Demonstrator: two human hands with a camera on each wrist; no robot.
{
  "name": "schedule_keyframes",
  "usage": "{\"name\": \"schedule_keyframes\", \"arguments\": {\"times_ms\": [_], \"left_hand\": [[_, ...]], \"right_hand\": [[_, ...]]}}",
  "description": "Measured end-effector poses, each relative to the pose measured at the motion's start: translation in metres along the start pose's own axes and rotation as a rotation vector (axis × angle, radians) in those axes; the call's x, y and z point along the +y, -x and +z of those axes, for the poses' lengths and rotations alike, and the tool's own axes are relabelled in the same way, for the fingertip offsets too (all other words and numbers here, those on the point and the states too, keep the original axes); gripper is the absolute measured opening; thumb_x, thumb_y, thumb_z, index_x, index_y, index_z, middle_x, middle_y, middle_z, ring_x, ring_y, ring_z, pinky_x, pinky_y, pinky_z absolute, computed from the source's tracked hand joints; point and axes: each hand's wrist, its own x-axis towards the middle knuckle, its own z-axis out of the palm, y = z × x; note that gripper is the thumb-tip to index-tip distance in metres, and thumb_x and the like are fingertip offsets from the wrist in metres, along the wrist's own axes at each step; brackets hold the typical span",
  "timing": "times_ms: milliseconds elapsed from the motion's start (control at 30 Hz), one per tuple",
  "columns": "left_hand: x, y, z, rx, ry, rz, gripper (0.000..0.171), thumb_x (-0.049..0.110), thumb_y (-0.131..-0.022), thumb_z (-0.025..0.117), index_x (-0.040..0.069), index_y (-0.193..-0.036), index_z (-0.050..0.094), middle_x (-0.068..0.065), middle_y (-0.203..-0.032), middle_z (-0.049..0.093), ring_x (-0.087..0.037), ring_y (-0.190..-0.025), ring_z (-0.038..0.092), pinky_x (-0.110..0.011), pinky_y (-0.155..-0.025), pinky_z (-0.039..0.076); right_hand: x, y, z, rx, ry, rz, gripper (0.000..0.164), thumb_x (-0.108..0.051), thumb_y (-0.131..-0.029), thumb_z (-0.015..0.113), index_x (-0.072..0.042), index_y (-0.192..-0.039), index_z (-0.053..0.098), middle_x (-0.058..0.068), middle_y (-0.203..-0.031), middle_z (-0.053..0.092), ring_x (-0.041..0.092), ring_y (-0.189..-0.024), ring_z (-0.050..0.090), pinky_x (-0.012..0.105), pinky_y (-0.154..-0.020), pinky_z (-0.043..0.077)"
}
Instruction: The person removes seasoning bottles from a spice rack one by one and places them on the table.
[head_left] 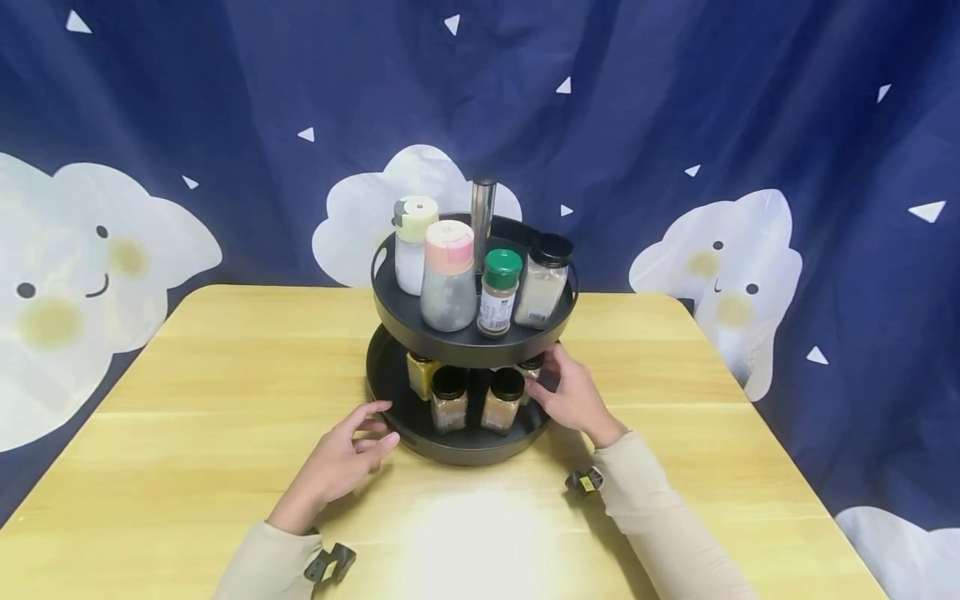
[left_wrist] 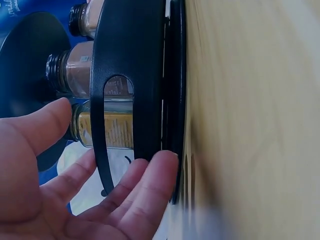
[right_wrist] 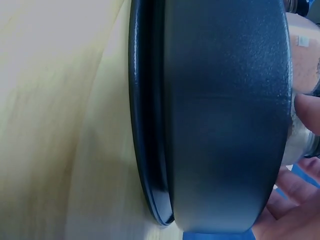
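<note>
A black two-tier round spice rack [head_left: 470, 454] stands on the table. On its lower tier my right hand [head_left: 573, 392] holds a spice jar [right_wrist: 298, 137] with a black lid, thumb on one side and fingers on the other. My left hand [head_left: 347, 457] is at the left side of the lower tier, its fingers loosely bent and the fingertips at the outer wall by the handle slot. Nearby on that tier stand two jars of brown powder, one left [head_left: 449, 410] and one right [head_left: 501, 408], and a yellow-filled jar [head_left: 422, 375].
The upper tier [head_left: 480, 354] overhangs the lower one. It carries a pink-topped shaker [head_left: 448, 283], a yellow-topped shaker [head_left: 411, 258], a green-capped bottle [head_left: 498, 300], a black-lidded jar [head_left: 543, 287] and a tall silver cylinder [head_left: 483, 217]. A blue curtain [head_left: 600, 150] hangs behind the table.
</note>
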Motion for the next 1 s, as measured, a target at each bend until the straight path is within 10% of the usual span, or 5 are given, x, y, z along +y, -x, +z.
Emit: {"name": "schedule_keyframes", "arguments": {"times_ms": [333,1000], "left_hand": [[-0.0015,0.0042,0.0017,-0.026,-0.063,0.032,0.062,0.038,-0.091,0.062,0.022,-0.143,0.034,-0.029,-0.147,0.030,-0.043,-0.121,0.048,-0.061,-0.098,0.042],[0.0001,0.0030,0.0033,-0.010,-0.077,0.051,0.065,0.038,-0.089,0.064,0.022,-0.143,0.032,-0.026,-0.153,0.021,-0.043,-0.125,0.045,-0.063,-0.101,0.038]], "right_hand": [[0.0070,0.0011,0.0044,0.036,0.017,-0.071,0.049,-0.009,-0.073,0.074,-0.003,-0.116,0.052,0.020,-0.096,0.070,0.032,-0.088,0.066,0.053,-0.080,0.055],[0.0077,-0.0027,0.0017,0.030,-0.027,-0.044,0.044,-0.007,-0.072,0.077,-0.003,-0.110,0.056,0.018,-0.093,0.071,0.028,-0.084,0.068,0.048,-0.078,0.057]]}}
